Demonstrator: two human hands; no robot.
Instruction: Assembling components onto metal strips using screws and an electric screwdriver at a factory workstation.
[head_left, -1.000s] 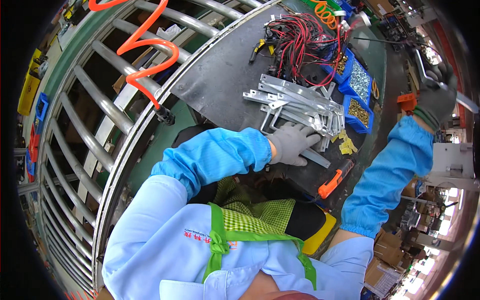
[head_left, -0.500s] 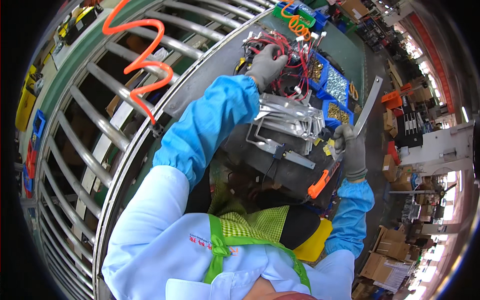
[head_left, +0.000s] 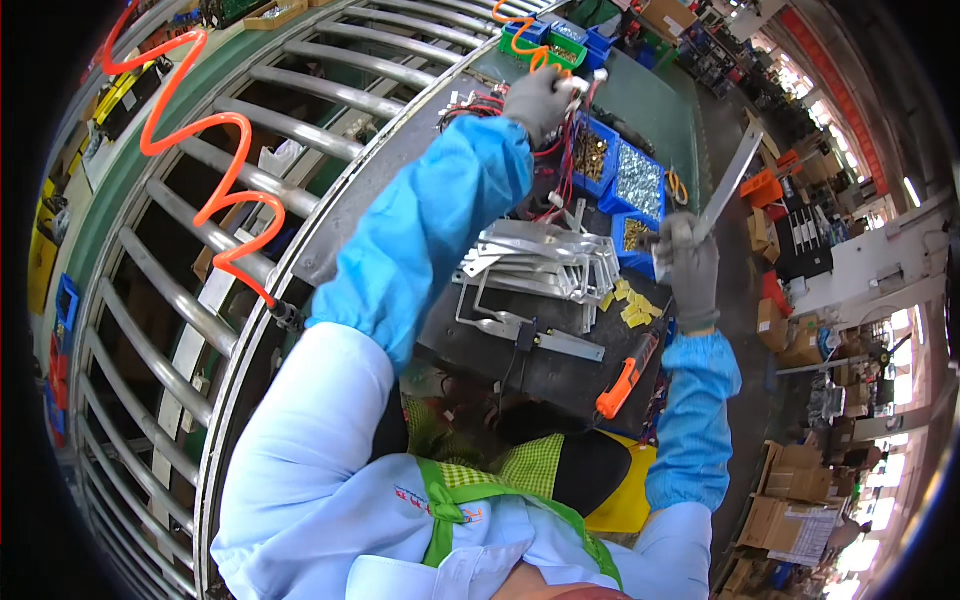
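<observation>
My left hand [head_left: 540,106], in a grey glove, is closed around red wires [head_left: 568,150] at the far side of the work surface. White connectors [head_left: 574,87] stick out by its fingertips, and the wires hang down below. My right hand [head_left: 688,268], also gloved, grips a long flat metal strip [head_left: 733,178] that slants up and away to the right. Between the hands lies a stack of bent silver metal brackets [head_left: 540,262]. Nearer me, one bracket arm [head_left: 570,345] has a black piece [head_left: 527,336] on it. Small yellow pieces [head_left: 632,303] lie beside the stack.
Blue bins of screws and small metal parts [head_left: 638,180] stand right of the wires. An orange-handled tool [head_left: 620,388] lies at the near right edge. A metal roller conveyor [head_left: 300,130] runs along the left, with an orange coiled hose [head_left: 235,190] over it. Orange-handled scissors or pliers [head_left: 677,187] lie past the bins.
My left hand has moved farther away, drawing red wires with white connectors out of the pile. My right hand has risen slightly, still gripping the metal strip. The whole view has shifted a little.
</observation>
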